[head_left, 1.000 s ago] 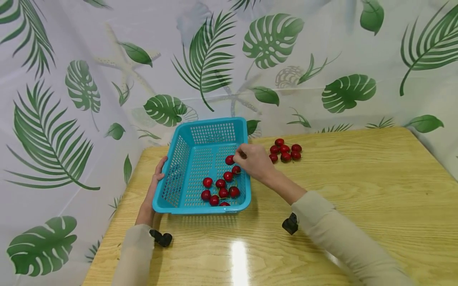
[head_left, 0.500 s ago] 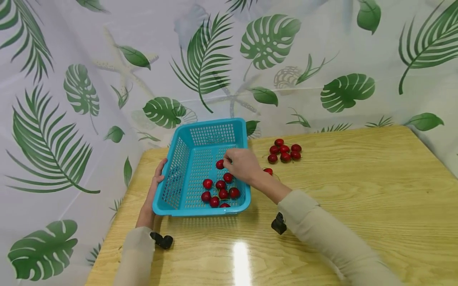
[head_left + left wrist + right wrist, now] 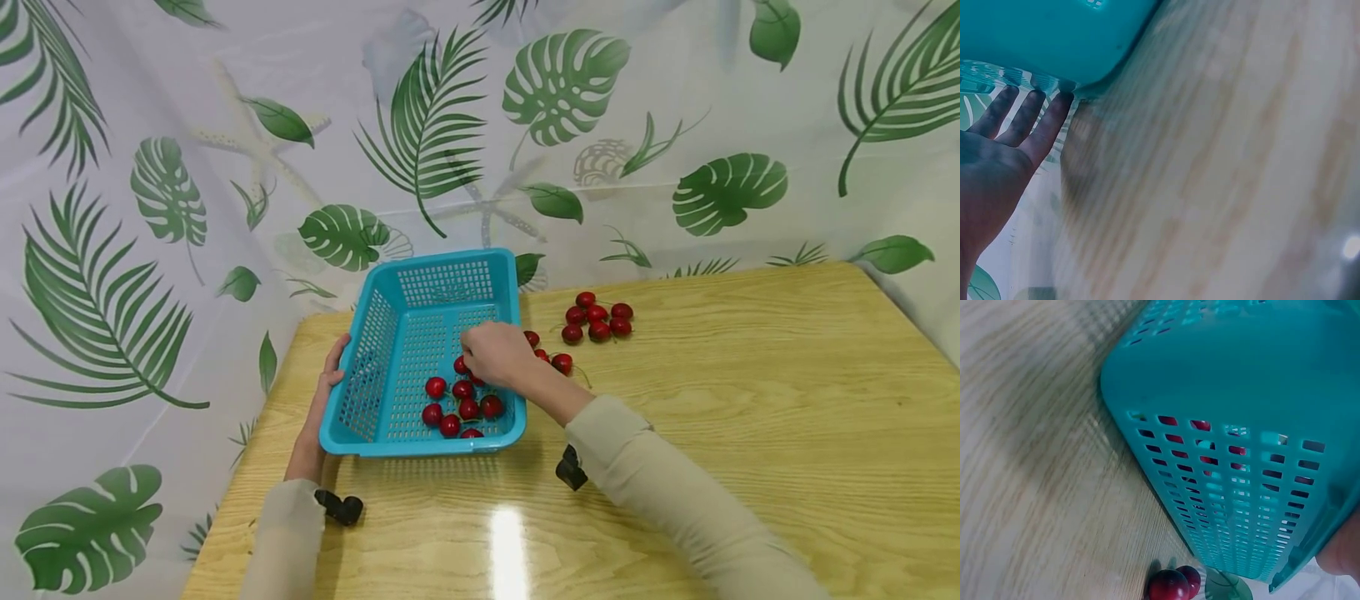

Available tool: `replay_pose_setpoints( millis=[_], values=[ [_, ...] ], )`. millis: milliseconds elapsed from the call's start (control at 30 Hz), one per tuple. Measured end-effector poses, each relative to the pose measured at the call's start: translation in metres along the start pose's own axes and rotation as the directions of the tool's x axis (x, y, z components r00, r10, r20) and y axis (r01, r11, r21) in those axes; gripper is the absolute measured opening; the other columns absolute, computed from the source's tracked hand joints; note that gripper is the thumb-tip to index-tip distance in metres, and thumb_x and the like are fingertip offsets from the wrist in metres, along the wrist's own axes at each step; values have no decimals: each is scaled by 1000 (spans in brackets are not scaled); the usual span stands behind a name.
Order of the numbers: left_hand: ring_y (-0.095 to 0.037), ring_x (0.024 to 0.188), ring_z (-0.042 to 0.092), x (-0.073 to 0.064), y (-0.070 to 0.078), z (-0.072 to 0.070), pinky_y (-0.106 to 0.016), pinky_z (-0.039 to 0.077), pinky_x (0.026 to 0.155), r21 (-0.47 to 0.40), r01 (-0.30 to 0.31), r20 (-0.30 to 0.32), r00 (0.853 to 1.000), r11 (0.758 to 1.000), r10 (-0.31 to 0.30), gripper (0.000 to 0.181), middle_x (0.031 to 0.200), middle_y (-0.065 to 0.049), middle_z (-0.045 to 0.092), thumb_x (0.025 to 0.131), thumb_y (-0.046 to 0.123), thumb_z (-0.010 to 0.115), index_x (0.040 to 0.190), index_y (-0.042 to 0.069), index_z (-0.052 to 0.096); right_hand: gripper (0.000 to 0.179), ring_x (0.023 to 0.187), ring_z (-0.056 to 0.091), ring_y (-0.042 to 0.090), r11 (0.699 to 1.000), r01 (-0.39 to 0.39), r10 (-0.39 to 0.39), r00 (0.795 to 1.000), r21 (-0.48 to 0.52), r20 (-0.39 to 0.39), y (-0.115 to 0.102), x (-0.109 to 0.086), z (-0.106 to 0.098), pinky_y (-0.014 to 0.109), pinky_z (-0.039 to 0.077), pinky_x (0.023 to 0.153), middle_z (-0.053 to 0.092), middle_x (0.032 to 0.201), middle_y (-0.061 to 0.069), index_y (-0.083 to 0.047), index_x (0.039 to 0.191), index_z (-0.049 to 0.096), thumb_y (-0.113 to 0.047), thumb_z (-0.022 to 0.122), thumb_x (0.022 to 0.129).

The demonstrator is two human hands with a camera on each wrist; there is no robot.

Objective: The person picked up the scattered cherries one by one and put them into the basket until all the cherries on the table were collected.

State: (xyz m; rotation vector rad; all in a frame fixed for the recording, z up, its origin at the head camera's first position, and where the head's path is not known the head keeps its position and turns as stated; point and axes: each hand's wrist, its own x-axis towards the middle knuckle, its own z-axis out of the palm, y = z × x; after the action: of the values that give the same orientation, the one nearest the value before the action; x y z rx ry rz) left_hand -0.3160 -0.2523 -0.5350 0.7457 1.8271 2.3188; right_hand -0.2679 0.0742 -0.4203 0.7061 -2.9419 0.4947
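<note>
A blue perforated plastic basket (image 3: 414, 446) stands on the wooden table, with several red cherries (image 3: 450, 426) in its near right part. My left hand (image 3: 324, 387) rests against the basket's left side; in the left wrist view its straight fingers (image 3: 1047, 128) touch the outer wall. Reaching over the right rim, my right hand (image 3: 497, 354) has curled fingers low inside the basket, pinching a cherry (image 3: 461, 365) just above the others. In the right wrist view the basket's wall (image 3: 1229, 387) hides most of that hand.
More cherries (image 3: 597, 314) lie in a cluster on the table (image 3: 720, 392) to the basket's right. A few others, including a stemmed cherry (image 3: 562, 363), are close by its right wall. Behind the table hangs a leaf-patterned curtain (image 3: 645, 100).
My right hand has moved left and down into the basket with the cherry, uncovering loose cherries on the table by the right wall. The left hand and the basket have stayed in place.
</note>
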Motion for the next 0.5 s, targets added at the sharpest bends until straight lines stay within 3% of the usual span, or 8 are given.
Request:
replay_pose_setpoints(
  millis=[100, 167, 367, 400, 433, 500],
  values=[
    [-28, 145, 19, -3, 14, 15, -38, 18, 113, 36, 26, -26, 999, 999, -25, 96, 165, -12, 7, 82, 48, 64, 160, 21, 16, 32, 55, 48, 15, 999, -9, 12, 999, -53, 53, -1, 1, 2, 28, 40, 49, 48, 57, -2, -16, 63, 53, -13, 58, 95],
    [-30, 146, 16, -5, 14, 15, -41, 16, 114, 58, 58, -42, 998, 997, -56, 104, 165, -14, 2, 78, 55, 67, 160, 21, 13, 30, 57, 50, 16, 996, -9, 17, 996, -92, 85, -2, 2, 3, 30, 44, 52, 50, 58, -1, -16, 63, 54, -12, 59, 93],
    [-12, 144, 24, 4, -43, -42, -27, 23, 110, -30, -54, 49, 997, 998, 55, 70, 164, 6, 19, 93, 28, 51, 158, 25, 26, 29, 60, 51, 16, 971, 24, 18, 985, -236, 172, -4, 3, 6, 35, 53, 59, 54, 62, 0, -16, 63, 54, -10, 59, 91],
    [-12, 145, 24, 3, -43, -42, -27, 23, 111, -33, -55, 50, 997, 998, 57, 69, 164, 7, 19, 93, 24, 47, 158, 25, 25, 29, 60, 51, 15, 967, 31, 17, 983, -252, 185, -4, 3, 7, 35, 53, 59, 53, 62, 0, -16, 64, 54, -10, 58, 92],
    [-14, 146, 22, 2, -39, -38, -30, 21, 113, -19, -38, 39, 999, 999, 38, 74, 165, 5, 16, 91, 30, 53, 159, 25, 23, 30, 60, 50, 15, 964, 40, 14, 979, -263, 201, -5, 3, 7, 34, 53, 59, 53, 62, 0, -16, 64, 53, -10, 57, 93],
    [-18, 148, 18, -2, -21, -19, -33, 18, 114, 13, -8, 11, 1000, 1000, 8, 81, 166, 0, 12, 89, 39, 58, 159, 26, 21, 31, 59, 49, 14, 957, 64, 3, 973, -282, 230, -6, 3, 7, 33, 53, 59, 51, 60, 0, -16, 63, 52, -10, 56, 94]
  ],
)
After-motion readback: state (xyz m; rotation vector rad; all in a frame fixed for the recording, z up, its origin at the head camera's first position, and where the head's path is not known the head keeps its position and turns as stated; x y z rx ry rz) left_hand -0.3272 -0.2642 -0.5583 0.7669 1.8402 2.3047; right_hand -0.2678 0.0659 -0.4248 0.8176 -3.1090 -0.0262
